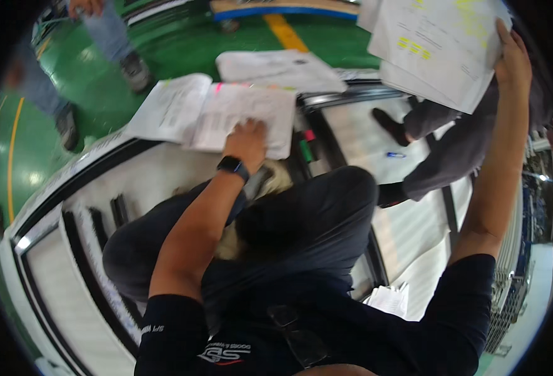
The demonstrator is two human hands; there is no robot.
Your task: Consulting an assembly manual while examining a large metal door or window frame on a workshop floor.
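My left hand point(248, 139) lies on the right page of an open bound document point(171, 114), its fingers stretched out over the print. Pink and yellow tabs edge the top of that page. Off to the right and raised, my right hand point(514, 59) grips a bundle of paper sheets point(436, 53) by the right edge, thumb on the front. Yellow highlighter marks show on the top sheet. Beyond the bound document lies another loose stack of papers point(279, 69). A dark smartwatch point(232, 165) is on my left wrist.
I sit cross-legged on large black-framed panels point(45, 263). A blue marker point(395, 155) and a green marker point(306, 150) lie on them. Another person's dark-trousered legs point(452, 147) are at right; someone in jeans point(107, 31) stands far left. Crumpled papers point(389, 299) lie beside me.
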